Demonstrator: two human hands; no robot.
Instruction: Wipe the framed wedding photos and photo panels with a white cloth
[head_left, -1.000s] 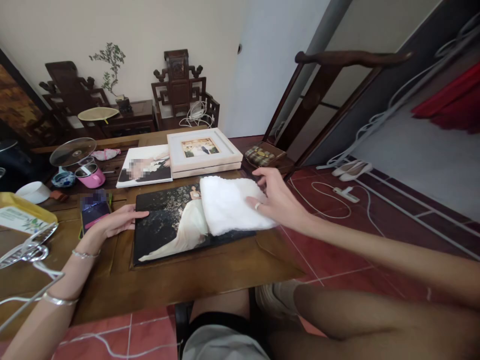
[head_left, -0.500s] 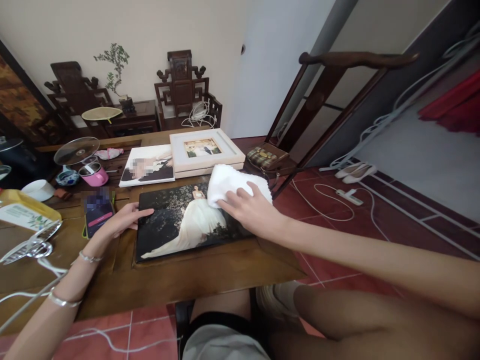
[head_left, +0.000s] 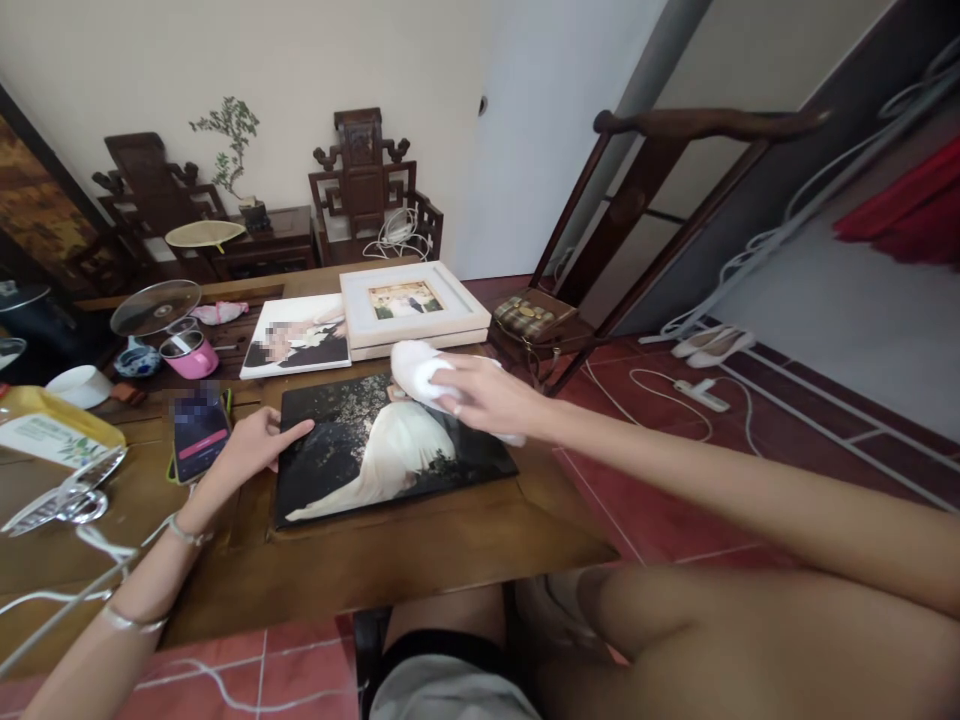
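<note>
A dark photo panel (head_left: 337,450), printed with a figure in a long white dress, lies flat on the wooden table. My left hand (head_left: 255,440) holds its left edge, thumb resting on the face and the other fingers at the side, partly hidden. Bunched in my right hand (head_left: 487,395) is a white towel (head_left: 412,368), pressed on the panel's upper right part, where it covers the figure's upper body. Just behind the panel are a white-edged photo panel (head_left: 300,335) and a white picture frame (head_left: 465,300) resting on another pale frame.
On the left are a phone (head_left: 201,435), a pink cup (head_left: 191,355), a yellow bottle (head_left: 56,425), a shiny metal object (head_left: 71,490) and white cables. A dark chair (head_left: 637,200) with a plaid bag (head_left: 529,312) stands at the right. The wooden table's (head_left: 450,550) front edge is near my legs.
My right hand has moved the towel left across the panel, and the towel looks more bunched. The figure's upper body is now covered. My left hand stays at the left edge.
</note>
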